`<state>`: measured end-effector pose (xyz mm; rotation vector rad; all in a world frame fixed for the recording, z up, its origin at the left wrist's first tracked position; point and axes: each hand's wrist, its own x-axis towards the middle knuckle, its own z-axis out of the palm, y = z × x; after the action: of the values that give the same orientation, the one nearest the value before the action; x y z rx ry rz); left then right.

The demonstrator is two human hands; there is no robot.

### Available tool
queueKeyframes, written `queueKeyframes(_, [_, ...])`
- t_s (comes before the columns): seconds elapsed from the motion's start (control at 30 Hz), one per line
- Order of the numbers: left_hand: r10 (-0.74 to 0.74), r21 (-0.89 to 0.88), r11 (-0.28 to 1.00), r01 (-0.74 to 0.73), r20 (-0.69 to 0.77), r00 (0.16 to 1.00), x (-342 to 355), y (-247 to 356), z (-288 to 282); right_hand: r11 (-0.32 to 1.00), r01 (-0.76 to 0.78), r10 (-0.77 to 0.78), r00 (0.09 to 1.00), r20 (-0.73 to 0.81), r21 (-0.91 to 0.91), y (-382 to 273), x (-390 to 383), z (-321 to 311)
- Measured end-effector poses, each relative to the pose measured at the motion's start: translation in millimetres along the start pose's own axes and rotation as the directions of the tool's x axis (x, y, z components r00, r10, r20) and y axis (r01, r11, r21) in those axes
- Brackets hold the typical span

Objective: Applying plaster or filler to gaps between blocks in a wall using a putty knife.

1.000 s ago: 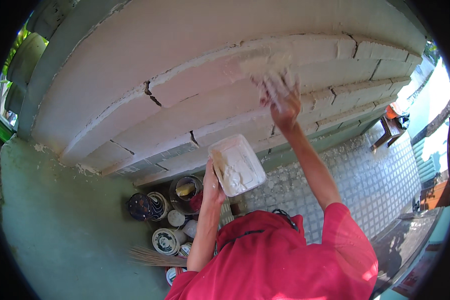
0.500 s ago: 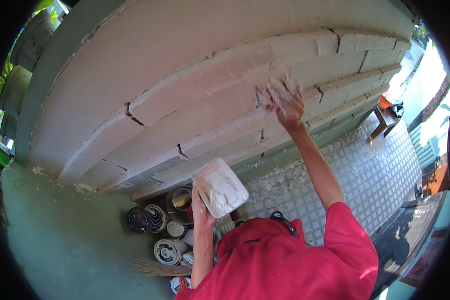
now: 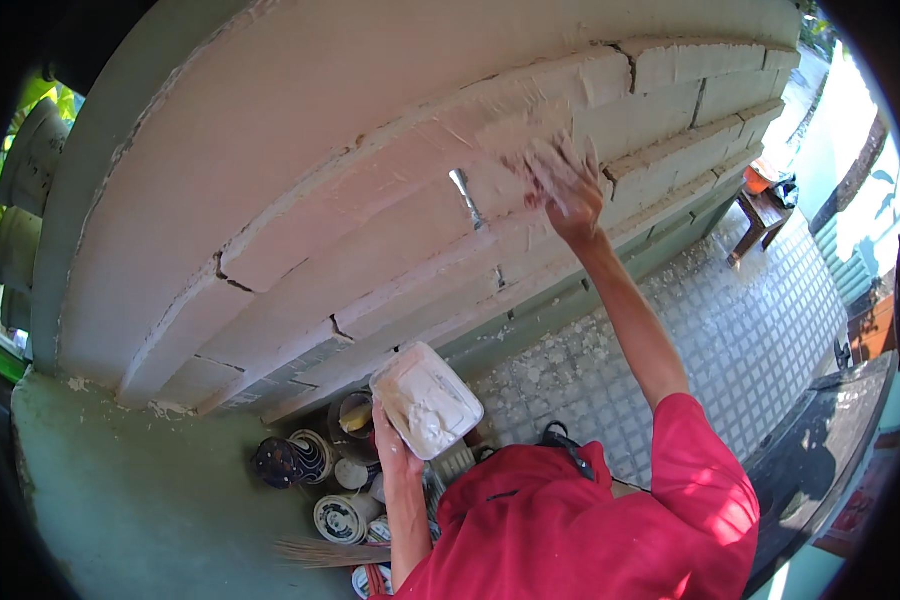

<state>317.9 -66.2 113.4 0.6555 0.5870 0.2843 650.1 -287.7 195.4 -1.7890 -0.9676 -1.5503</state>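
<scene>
My left hand grips a white rectangular plastic tub by its side. White, creamy putty lies in the tub, and some is smeared up its wall. Higher up, my right hand is coated in pale paste and reaches to the stepped block wall. Its fingers press a flat, pale beige scraper-like piece against the upper ledge; motion blur softens its outline. Cracks and open joints run through the wall, with a shiny grey joint left of my right hand.
Paint buckets, a dark pail and a twig broom crowd the corner by my left arm. Grey patterned tiles cover the floor. A small wooden stool stands farther right, with a dark surface behind me.
My right hand has slid rightward along the ledge with the scraper-like piece, uncovering the shiny joint. The whole view has shifted slightly; the tub stays in my left hand.
</scene>
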Motion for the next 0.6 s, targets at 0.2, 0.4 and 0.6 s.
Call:
queueKeyframes(0.2, [-0.013, -0.005, 1.0, 0.013, 0.034, 0.999, -2, -11, 10, 1.0, 0.005, -0.005, 0.999, 0.045, -0.003, 41, 3, 21])
queueKeyframes(0.4, [0.005, -0.009, 1.0, -0.005, 0.012, 1.0, -9, -18, 11, 1.0, -0.019, 0.02, 0.996, 0.087, -0.009, 34, -26, -5])
queueKeyframes(0.6, [-0.013, 0.002, 1.0, 0.013, 0.005, 1.0, -10, -23, 10, 1.0, 0.022, -0.023, 0.998, -0.064, -0.012, 42, 25, -2])
